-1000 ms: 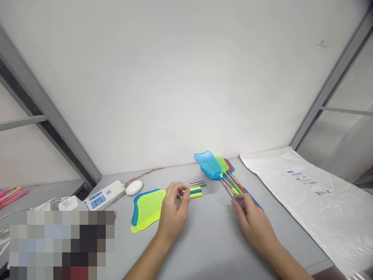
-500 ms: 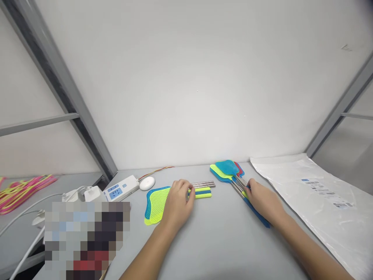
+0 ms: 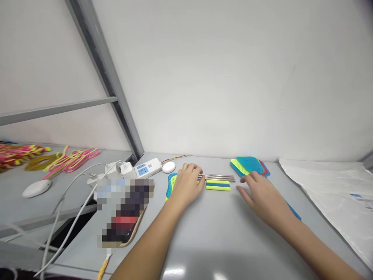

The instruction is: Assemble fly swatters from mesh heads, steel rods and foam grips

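Note:
My left hand [image 3: 189, 184] rests loosely curved at the left ends of several thin metal rods [image 3: 223, 178], thumb apart from forefinger. Its fingertips are partly hidden, and it covers much of the blue and lime perforated fly swatter heads [image 3: 171, 184]. Just in front of the rods lie lime and blue handle tubes [image 3: 218, 185]. My right hand [image 3: 264, 196] is open to the right of the tubes, thumb and fingers apart with nothing between them. Beyond it lies a pile of fly swatters [image 3: 250, 164] in blue, lime and red; the hand hides most of their shafts and handles.
A white plastic bag [image 3: 323, 186] lies along the right side. At left are a power strip [image 3: 148, 167], a white oval device [image 3: 169, 167], a partly blurred phone [image 3: 135, 229] and white cables [image 3: 76, 216]. Pink and yellow cords [image 3: 74, 158] lie farther left.
My right hand has let go of the fly swatters and moved left off their handles, fingers spreading. My left hand has shifted left over the swatter heads. The view has turned left.

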`<state>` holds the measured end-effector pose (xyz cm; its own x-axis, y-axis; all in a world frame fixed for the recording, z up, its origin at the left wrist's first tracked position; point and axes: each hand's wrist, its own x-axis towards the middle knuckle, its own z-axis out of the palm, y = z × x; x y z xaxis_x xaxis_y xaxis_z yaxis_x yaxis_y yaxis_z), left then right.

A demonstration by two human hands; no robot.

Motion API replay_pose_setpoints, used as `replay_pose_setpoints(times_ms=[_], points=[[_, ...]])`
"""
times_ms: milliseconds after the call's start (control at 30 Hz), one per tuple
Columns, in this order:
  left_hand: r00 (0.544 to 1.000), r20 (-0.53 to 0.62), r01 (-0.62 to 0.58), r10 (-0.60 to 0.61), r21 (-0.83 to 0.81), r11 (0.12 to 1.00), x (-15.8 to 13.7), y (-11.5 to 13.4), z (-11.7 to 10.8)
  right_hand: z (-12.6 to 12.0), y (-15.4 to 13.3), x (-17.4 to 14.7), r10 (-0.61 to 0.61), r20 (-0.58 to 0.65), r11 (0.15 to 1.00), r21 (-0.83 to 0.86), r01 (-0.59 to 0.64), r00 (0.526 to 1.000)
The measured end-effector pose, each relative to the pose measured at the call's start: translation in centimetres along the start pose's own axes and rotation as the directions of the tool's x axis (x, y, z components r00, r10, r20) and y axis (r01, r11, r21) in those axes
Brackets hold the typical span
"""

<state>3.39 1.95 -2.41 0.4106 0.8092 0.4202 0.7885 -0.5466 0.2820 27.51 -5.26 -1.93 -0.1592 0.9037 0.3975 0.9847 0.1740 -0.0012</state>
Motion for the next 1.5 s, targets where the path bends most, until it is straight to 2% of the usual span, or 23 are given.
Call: replay_pose_setpoints(times_ms=[67, 167, 267, 333, 500, 733, 1033, 1300, 1400, 1500], points=[[0.999, 0.036, 0.034, -0.035, 0.02, 0.999, -0.1, -1.0, -0.4, 0.7, -2.4, 1.0, -0.098, 0.049, 0.994, 0.05, 0.096, 0.994], [0.984, 0.159, 0.075, -0.076, 0.013, 0.997, -0.5, -2.2, -0.6, 2.5, -4.4, 1.6, -0.166, 0.056, 0.986, 0.046, 0.163, 0.985], [0.956, 0.276, 0.105, -0.101, 0.0, 0.994, -0.8, -2.8, -0.8, 4.3, -4.6, 1.3, -0.177, 0.037, 0.984, 0.033, 0.176, 0.983], [0.947, 0.306, 0.101, -0.095, -0.002, 0.995, -0.9, -2.9, -0.9, 5.0, -4.3, 0.9, -0.188, 0.022, 0.981, 0.047, 0.187, 0.982], [0.951, 0.305, 0.055, -0.045, -0.026, 0.998, -0.7, -2.7, -0.8, 5.5, -3.8, 0.6, -0.193, 0.0, 0.979, 0.064, 0.193, 0.981], [0.972, 0.228, 0.075, -0.053, -0.092, 0.993, -0.2, -2.3, -0.2, 5.2, -3.9, 0.6, -0.167, 0.012, 0.985, 0.05, 0.167, 0.986], [0.983, 0.18, -0.004, 0.029, -0.136, 0.991, -0.2, -2.5, -0.2, 5.0, -3.8, 0.5, -0.161, 0.026, 0.987, 0.026, 0.16, 0.987], [0.968, 0.249, 0.008, 0.033, -0.162, 0.987, -0.1, -2.6, -0.2, 5.1, -3.8, 0.5, -0.174, 0.029, 0.985, 0.001, 0.174, 0.984], [0.973, 0.231, 0.015, 0.026, -0.174, 0.985, 0.1, -2.4, -1.0, 5.1, -3.8, 0.5, -0.189, 0.024, 0.982, 0.002, 0.189, 0.982], [0.973, 0.231, 0.025, 0.022, -0.197, 0.98, 0.3, -1.9, -2.9, 5.1, -3.9, 0.5, -0.197, 0.033, 0.98, 0.02, 0.196, 0.98]])
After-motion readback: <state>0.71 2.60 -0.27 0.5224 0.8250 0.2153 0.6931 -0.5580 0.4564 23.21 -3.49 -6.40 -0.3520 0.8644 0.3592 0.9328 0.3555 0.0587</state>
